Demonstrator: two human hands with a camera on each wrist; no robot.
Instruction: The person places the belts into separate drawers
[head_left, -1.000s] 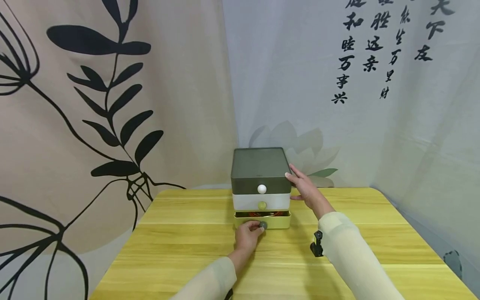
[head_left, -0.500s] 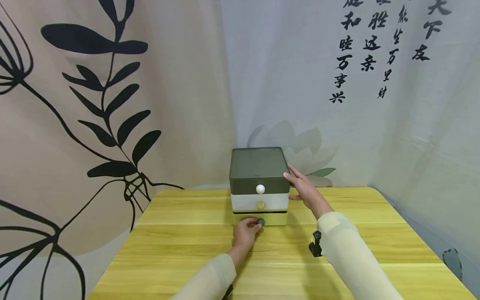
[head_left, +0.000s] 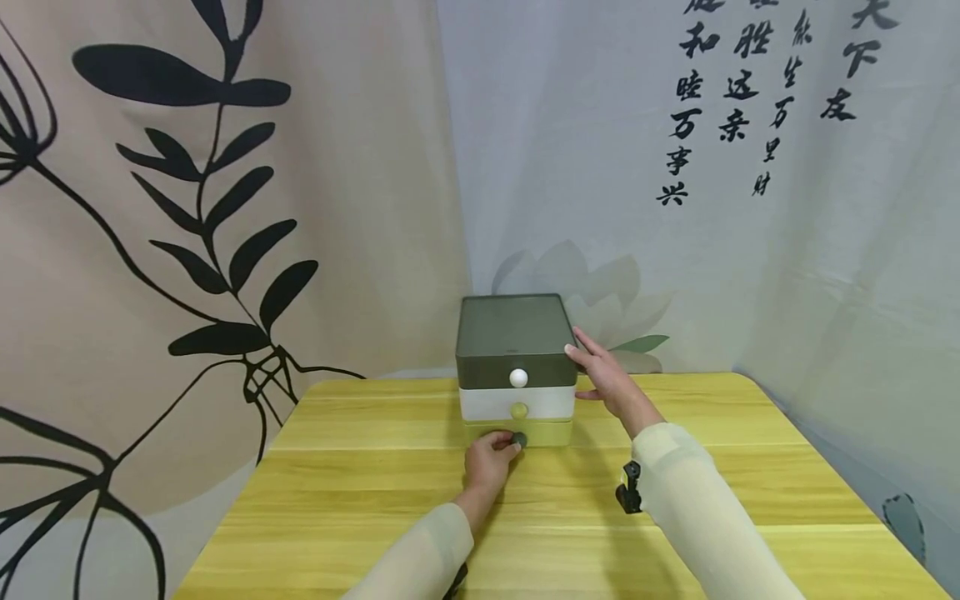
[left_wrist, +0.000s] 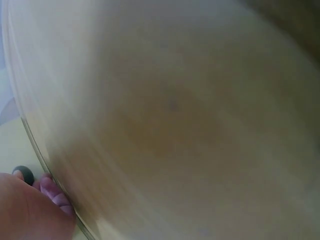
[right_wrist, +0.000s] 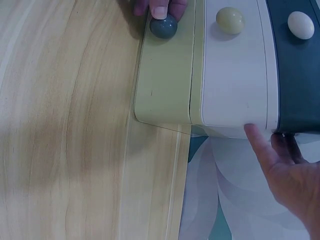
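A small three-tier drawer box (head_left: 513,325) stands at the back of the table, dark green on top, white in the middle, yellow-green below. My left hand (head_left: 487,468) is at the bottom drawer (head_left: 551,433), pinching its dark grey knob (right_wrist: 163,27). The thumb lies on the knob in the right wrist view. That drawer's front sits flush under the white drawer (head_left: 487,403). At the box's right side, my right hand (head_left: 617,387) rests its extended fingers against the wall. The left wrist view is mostly blurred table, with fingers beside the knob (left_wrist: 23,174) at lower left.
The wooden table (head_left: 360,500) spreads around the box to both sides and in front. Behind it hangs a cloth backdrop (head_left: 367,208) with printed plants and characters, close to the box's back. The upper drawers carry a white knob (head_left: 519,378) and a yellow knob (head_left: 519,410).
The bottom drawer, pulled out with reddish-brown contents showing a second ago, has slid back into the box with my left hand on its knob. My right hand has stayed at the side.
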